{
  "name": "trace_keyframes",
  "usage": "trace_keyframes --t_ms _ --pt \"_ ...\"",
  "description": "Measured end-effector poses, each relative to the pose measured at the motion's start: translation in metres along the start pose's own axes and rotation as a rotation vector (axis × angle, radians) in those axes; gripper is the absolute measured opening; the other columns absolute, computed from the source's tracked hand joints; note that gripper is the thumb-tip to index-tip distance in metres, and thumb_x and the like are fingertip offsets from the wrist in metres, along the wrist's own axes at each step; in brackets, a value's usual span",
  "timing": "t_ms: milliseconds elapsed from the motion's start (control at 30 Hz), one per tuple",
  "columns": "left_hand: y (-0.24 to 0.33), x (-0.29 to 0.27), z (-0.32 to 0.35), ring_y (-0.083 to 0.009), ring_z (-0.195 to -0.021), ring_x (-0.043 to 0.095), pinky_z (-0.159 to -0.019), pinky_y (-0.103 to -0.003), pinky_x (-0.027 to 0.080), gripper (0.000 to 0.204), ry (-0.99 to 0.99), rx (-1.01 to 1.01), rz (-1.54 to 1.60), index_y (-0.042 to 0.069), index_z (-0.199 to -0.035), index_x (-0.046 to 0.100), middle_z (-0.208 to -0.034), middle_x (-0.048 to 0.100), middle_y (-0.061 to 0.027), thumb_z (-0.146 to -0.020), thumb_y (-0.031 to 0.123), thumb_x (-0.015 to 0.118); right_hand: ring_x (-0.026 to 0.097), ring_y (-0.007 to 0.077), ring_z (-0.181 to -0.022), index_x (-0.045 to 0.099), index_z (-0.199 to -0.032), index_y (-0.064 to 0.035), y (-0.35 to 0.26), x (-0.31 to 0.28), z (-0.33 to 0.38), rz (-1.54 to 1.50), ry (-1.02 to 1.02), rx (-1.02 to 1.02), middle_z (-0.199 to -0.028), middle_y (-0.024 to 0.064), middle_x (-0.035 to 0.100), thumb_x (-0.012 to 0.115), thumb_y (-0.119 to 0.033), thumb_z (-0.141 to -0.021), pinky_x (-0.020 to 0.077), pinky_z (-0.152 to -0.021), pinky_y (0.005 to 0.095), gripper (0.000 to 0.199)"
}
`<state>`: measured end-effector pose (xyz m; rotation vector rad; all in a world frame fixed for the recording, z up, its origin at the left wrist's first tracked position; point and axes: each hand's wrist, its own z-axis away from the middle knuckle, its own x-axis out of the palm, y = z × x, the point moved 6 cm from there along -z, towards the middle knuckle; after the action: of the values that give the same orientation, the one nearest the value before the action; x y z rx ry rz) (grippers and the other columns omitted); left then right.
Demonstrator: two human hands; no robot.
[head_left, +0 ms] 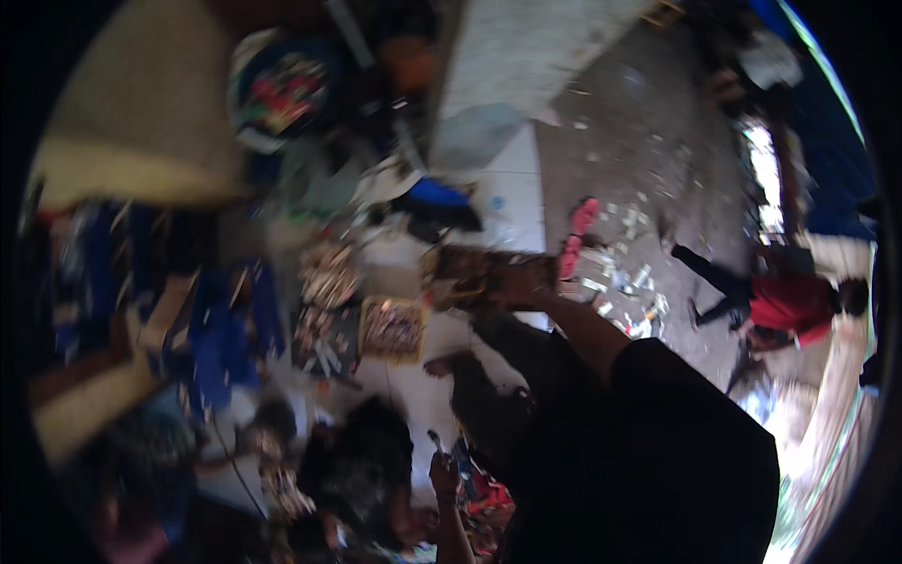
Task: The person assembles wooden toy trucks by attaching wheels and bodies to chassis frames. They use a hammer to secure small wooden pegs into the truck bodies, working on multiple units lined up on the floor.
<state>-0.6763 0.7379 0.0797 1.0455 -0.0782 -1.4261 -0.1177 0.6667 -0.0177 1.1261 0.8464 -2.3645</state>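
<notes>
Extending from a black sleeve [672,381] in the single head view, the right arm ends in a right hand [523,286] at the right end of a brown, blocky bundle [458,273]. Blur hides its fingers, so I cannot tell how tightly they close. The bundle lies across the view of the right edge of the pale tiled floor [406,383]; whether it rests there or is held above is unclear.

Lower, the left hand [445,477] has its fingers curled around a slender object [434,440] with a light tip, pointing upward, well apart from the bundle.

Left of the bundle, inward from the floor's right edge, sits a yellow basket [391,360] of small brownish pieces. Just beyond it is a heap of tan pieces [329,275]. Past the right edge, on grey ground, are pink sandals [584,216] and pale scraps [642,277]. At far right is a person in a red top [794,307].
</notes>
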Motion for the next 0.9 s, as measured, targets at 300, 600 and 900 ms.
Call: trace_keyframes --t_ms 300,600,900 --pt "0.062 0.077 0.088 -0.0391 -0.105 0.066 -0.088 -0.048 0.054 0.038 0.163 -0.465 0.356 0.007 -0.111 0.067 -0.112 0.069 -0.0192 -0.082 0.03 0.074 0.063 0.0374 -0.115 0.057 -0.134 -0.0117 -0.023 -0.104 0.011 0.064 -0.219 0.042 -0.123 0.0214 0.066 0.078 -0.057 -0.068 0.0511 -0.097 0.0486 0.082" --pt "0.111 0.15 0.112 -0.0456 -0.101 0.065 -0.084 -0.053 0.053 0.04 0.527 -0.719 0.435 0.005 -0.11 0.066 -0.104 0.07 -0.0257 -0.09 0.039 0.064 0.065 0.0413 -0.109 0.061 -0.122 -0.0048 -0.06 -0.152 -0.007 0.181 -0.209 -0.257 -0.116 0.0237 0.068 0.078 -0.05 -0.072 0.0517 -0.092 0.0477 0.07" --pt "0.103 0.151 0.124 -0.0495 -0.105 0.062 -0.086 -0.057 0.049 0.05 0.618 -0.895 0.59 0.005 -0.111 0.064 -0.109 0.067 -0.0279 -0.099 0.05 0.047 0.065 0.0369 -0.107 0.062 -0.115 -0.0055 -0.161 -0.171 -0.026 0.223 -0.195 -0.363 -0.112 0.0211 0.068 0.082 -0.043 -0.07 0.0501 -0.094 0.0445 0.063"
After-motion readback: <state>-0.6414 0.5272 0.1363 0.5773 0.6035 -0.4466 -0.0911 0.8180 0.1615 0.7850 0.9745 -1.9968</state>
